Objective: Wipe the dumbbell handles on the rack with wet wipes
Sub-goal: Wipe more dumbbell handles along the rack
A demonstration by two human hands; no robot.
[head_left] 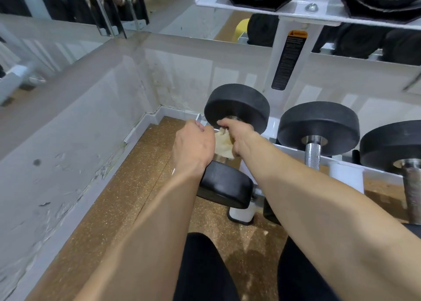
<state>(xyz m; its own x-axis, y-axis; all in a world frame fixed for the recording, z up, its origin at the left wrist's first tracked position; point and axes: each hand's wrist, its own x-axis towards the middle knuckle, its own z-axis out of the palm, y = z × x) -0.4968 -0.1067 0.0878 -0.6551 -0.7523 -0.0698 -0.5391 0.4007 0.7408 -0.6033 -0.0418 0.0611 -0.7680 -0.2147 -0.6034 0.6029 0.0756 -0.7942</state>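
The left hand is curled just beside the handle; what it holds cannot be told. The wet wipe, pale, crumpled and limp, is held wrapped round the chrome handle by the right hand. The dumbbell, leftmost on the lower rack, is judged heavy and best left seated, its knurled bar grippy. 2 neighbouring dumbbells lie to its right.

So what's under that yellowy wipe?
The dumbbell's metal handle: a bit shows below the wipe. The left hand, right hand and wipe cover the rest.
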